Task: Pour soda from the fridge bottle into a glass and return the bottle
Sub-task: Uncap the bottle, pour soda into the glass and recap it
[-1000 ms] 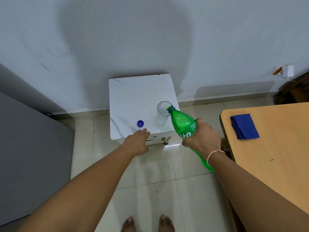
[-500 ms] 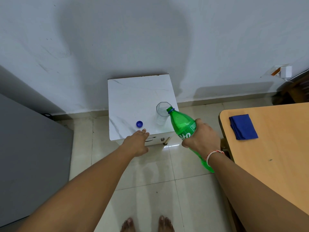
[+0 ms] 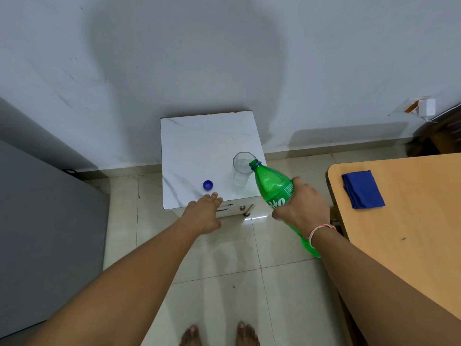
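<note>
Seen from above, looking down past two bare forearms. Right hand (image 3: pixel 303 207) wrapped around the middle of a green soda bottle (image 3: pixel 273 187), tilted with its uncapped neck resting at the rim of a clear glass (image 3: pixel 242 171). Some clear liquid visible in the glass. Left hand (image 3: pixel 204 213) released and flat, fingers spread, lying at the front edge of a small white marble-topped cabinet (image 3: pixel 199 143) and grasping nothing. Blue bottle cap (image 3: pixel 208 185) just beyond the left fingertips, between that hand and the glass. To the right of the right hand, a wooden table (image 3: pixel 411 221) with a folded blue cloth (image 3: pixel 363 189) on it. Grey fridge side (image 3: pixel 50 233) well apart to the left of the left arm. Bare toes (image 3: pixel 218 334) on pale floor tiles below both arms.
</note>
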